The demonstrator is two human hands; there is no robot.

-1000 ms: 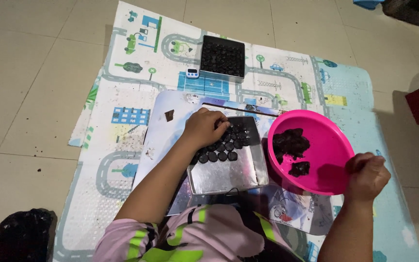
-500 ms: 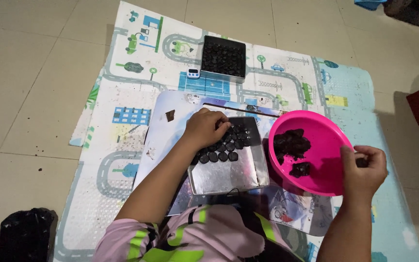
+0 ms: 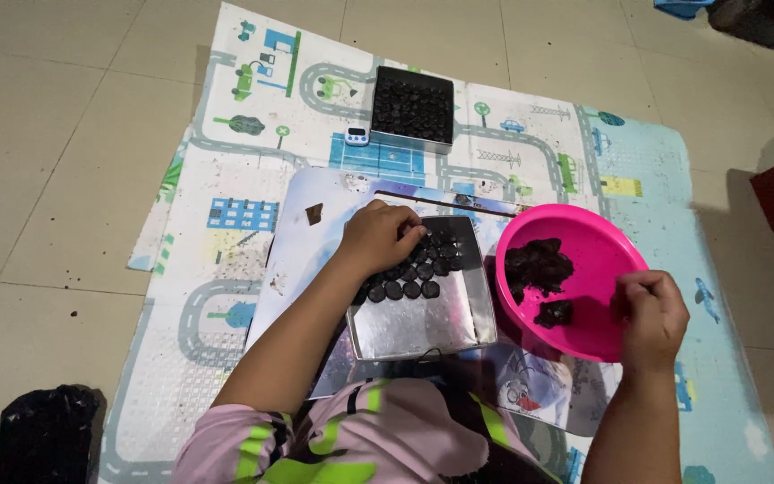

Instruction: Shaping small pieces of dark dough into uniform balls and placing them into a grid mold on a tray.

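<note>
The left hand (image 3: 378,237) rests with fingers curled on small round dark pieces (image 3: 414,273) laid in rows in the shiny square metal tray (image 3: 423,323). Just right of that tray, the right hand (image 3: 651,309), fingers pinched together, sits at the near rim of the round pink plastic bowl (image 3: 602,260) holding dark lumps (image 3: 537,267).
</note>
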